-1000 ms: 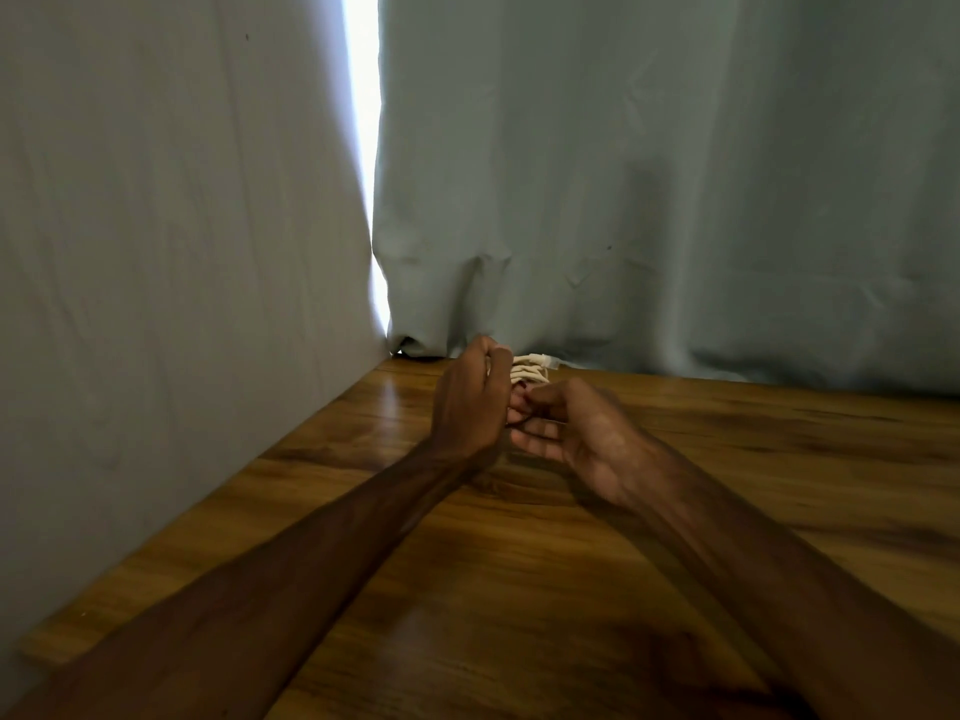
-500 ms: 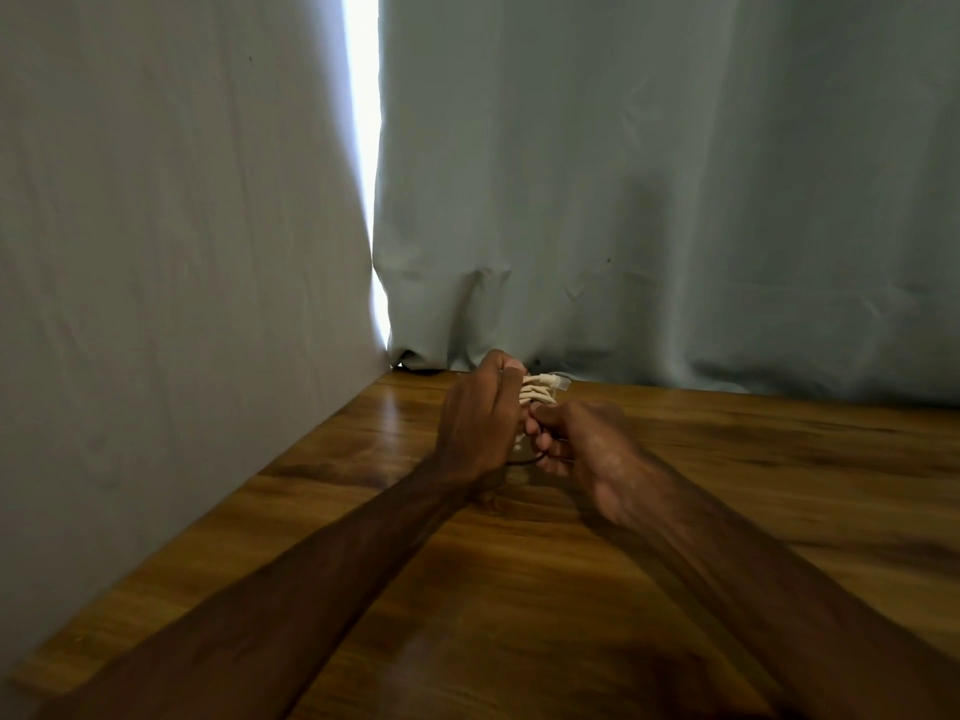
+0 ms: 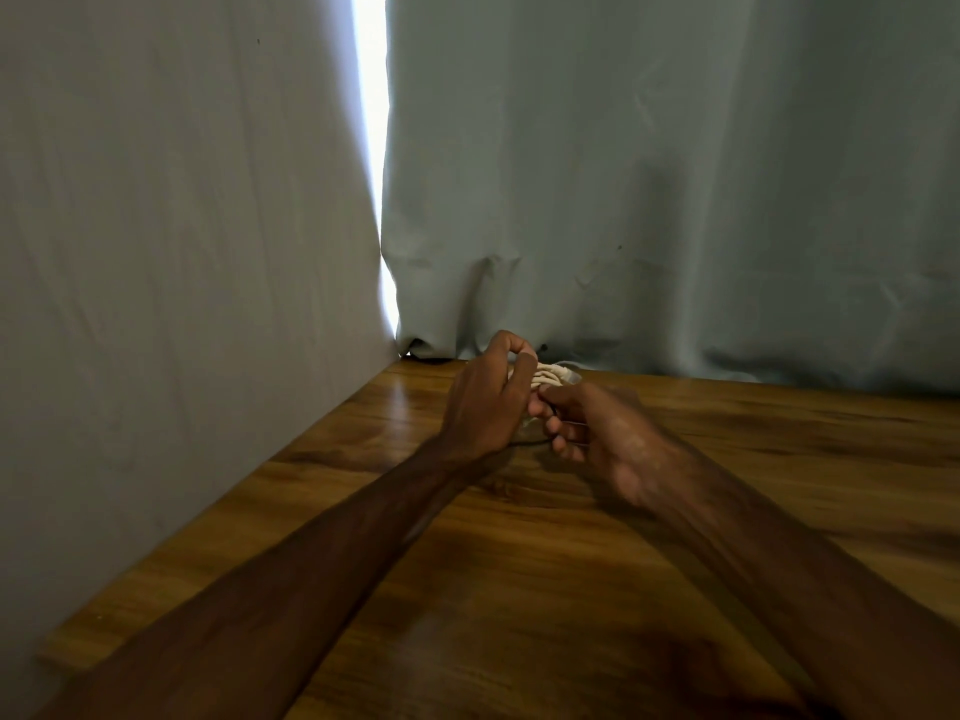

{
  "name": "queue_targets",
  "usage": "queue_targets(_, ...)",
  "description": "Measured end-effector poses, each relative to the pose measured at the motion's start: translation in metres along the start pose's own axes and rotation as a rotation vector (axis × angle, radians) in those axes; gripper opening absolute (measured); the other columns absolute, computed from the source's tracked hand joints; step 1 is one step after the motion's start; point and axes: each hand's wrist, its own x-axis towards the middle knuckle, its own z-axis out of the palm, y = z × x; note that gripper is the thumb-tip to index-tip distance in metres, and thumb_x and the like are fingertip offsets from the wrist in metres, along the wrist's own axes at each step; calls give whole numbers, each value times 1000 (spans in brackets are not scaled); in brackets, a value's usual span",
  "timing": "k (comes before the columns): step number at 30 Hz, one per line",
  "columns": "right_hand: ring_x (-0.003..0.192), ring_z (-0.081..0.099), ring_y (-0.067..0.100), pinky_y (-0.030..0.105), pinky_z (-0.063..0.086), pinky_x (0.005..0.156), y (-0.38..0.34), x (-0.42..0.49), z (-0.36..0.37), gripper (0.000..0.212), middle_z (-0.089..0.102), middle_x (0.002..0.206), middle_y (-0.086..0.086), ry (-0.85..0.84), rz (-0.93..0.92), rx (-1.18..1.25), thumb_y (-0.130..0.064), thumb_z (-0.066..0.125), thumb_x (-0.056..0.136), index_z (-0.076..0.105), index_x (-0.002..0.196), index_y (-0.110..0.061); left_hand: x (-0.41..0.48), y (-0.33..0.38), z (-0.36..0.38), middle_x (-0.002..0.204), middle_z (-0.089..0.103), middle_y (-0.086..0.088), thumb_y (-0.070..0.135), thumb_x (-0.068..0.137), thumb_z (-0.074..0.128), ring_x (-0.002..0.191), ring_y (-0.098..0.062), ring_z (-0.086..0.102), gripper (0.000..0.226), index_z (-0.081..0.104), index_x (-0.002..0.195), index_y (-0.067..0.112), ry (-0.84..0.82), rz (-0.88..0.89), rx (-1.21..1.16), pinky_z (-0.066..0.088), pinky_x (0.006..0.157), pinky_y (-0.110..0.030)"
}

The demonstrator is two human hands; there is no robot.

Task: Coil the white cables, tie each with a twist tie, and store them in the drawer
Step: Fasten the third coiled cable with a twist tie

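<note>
A coiled white cable (image 3: pixel 551 376) is held above the wooden table (image 3: pixel 571 589) near its far left corner. My left hand (image 3: pixel 485 407) is wrapped around the coil, and only the coil's top loops show past the fingers. My right hand (image 3: pixel 597 433) is pressed against it from the right, thumb and forefinger pinched on a thin dark twist tie (image 3: pixel 554 411) at the coil. Most of the tie is hidden between the hands. No drawer is in view.
Grey-blue curtains hang on the left (image 3: pixel 182 252) and at the back (image 3: pixel 675 174), reaching the table's edges. A bright gap (image 3: pixel 373 148) shows between them. The table's left edge runs diagonally toward the near left.
My right hand has closed from open fingers into a pinch at the coil. Both hands with the cable have shifted slightly to the right.
</note>
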Motion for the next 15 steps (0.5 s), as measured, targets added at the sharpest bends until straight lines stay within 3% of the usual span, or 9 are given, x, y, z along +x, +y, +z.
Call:
queue_targets(3, 58, 59, 10, 22, 49, 54, -3, 0, -1, 18, 71, 70, 0, -64, 45, -56, -14, 61, 98, 77, 99, -6, 2, -5, -2, 82, 67, 7, 37, 100, 43, 77, -9, 63, 22, 61, 100, 23, -28, -16, 15, 53, 76, -40)
queue_targets(6, 60, 59, 10, 22, 45, 51, 0, -2, 0, 18, 74, 75, 2, -21, 47, -105, -14, 62, 98, 78, 99, -6, 1, -6, -4, 82, 66, 7, 35, 103, 45, 77, -9, 63, 20, 61, 100, 23, -76, -24, 0, 53, 75, -39)
queue_targets(10, 48, 50, 6, 21, 34, 41, -1, -1, -1, 21, 69, 69, 0, 66, 8, -107, -8, 56, 98, 76, 101, -2, -2, 1, -4, 78, 64, 8, 28, 107, 47, 67, 0, 60, 16, 60, 103, 20, -155, -10, -112, 47, 63, -24)
queue_targets(15, 41, 43, 5, 21, 29, 41, -4, -2, 0, 23, 60, 58, -4, 81, 18, -145, -7, 53, 97, 76, 98, -4, -1, 2, -7, 76, 65, 5, 31, 105, 48, 63, -6, 59, 14, 58, 108, 21, -255, 11, -134, 49, 62, -36)
